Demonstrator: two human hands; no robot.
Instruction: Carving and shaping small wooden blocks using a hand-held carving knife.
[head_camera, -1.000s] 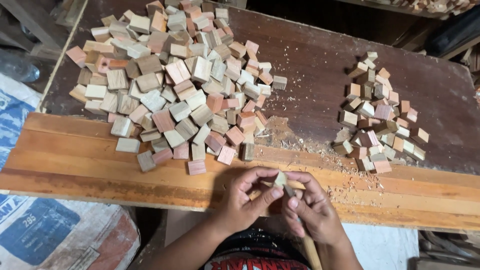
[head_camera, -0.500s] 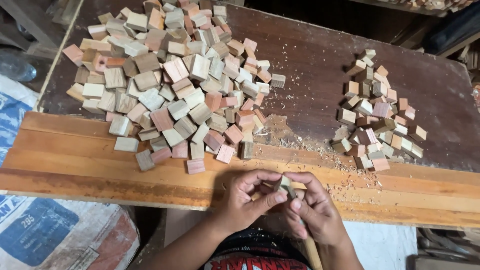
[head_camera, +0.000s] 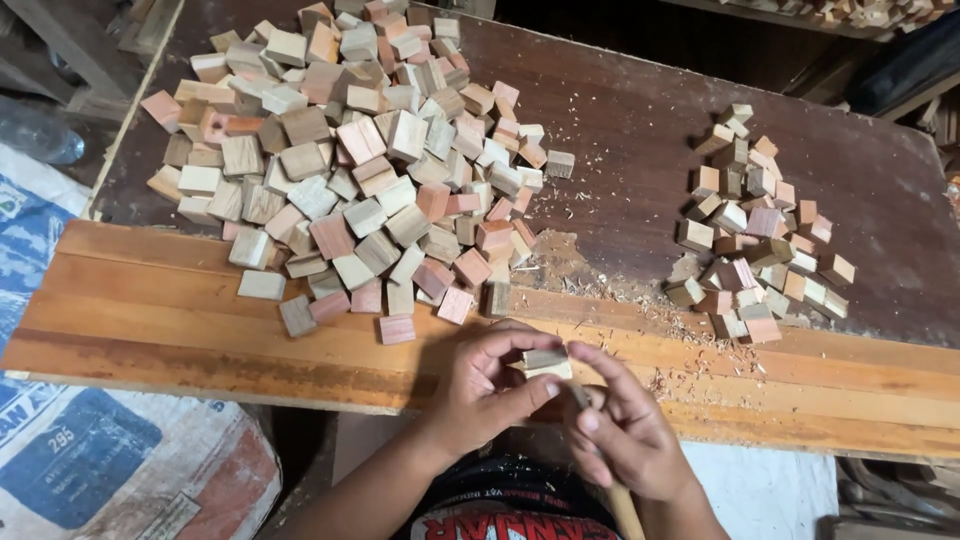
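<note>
**Wooden block held at the near edge of the worktop**

Pale wood shows between both hands: a small block (head_camera: 545, 362) sits just over the near edge of the worktop (head_camera: 160, 330), pinched by the left hand (head_camera: 488, 388) with thumb below and fingers curled over its top. The right hand (head_camera: 625, 430) closes in from the right, fingertips against the block's side; something slim seems to lie under its fingers, but what it is cannot be told. Sawdust and shavings (head_camera: 640, 315) are scattered on the orange plank just beyond the hands. Farther back toward the left corner lies a large heap of wooden blocks (head_camera: 360, 170), pink, tan and brown, spilling from the dark board onto the plank. Well apart, toward the right edge, sits a smaller pile of blocks (head_camera: 755, 230). Printed sacks (head_camera: 90, 460) lie below the worktop's left end.
</note>
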